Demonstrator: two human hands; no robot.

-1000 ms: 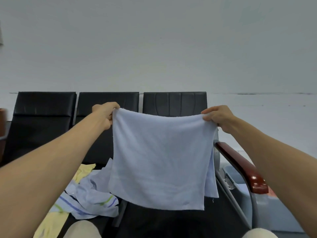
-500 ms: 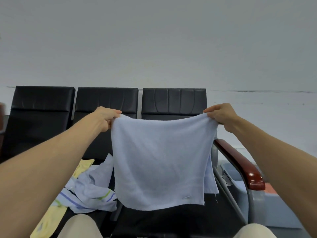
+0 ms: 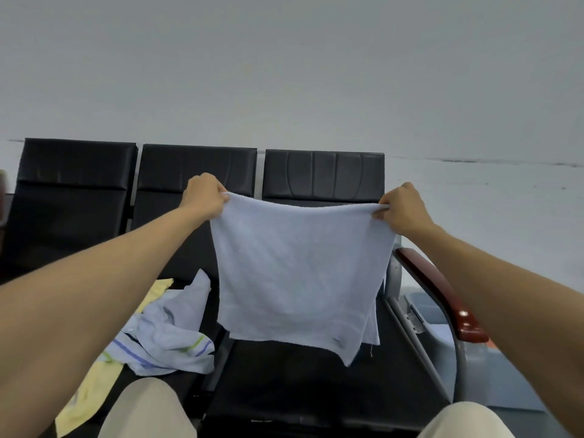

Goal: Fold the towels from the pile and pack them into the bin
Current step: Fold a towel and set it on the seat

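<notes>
A pale blue towel hangs doubled in the air over the right-hand black seat. My left hand pinches its upper left corner and my right hand pinches its upper right corner. The top edge sags a little between them and a second layer shows behind along the right side. The pile of towels lies on the middle seat at lower left, with a striped pale blue one on top and a yellow one under it. The grey bin sits on the floor beyond the armrest, mostly hidden by my right arm.
A row of three black seats stands against a pale grey wall. A red-brown armrest on a metal frame sits between the right seat and the bin. My knees show at the bottom edge.
Both hands have lowered a little with the towel, and its lower edge has swung toward me and tilted, the lower right corner now hanging lowest.
</notes>
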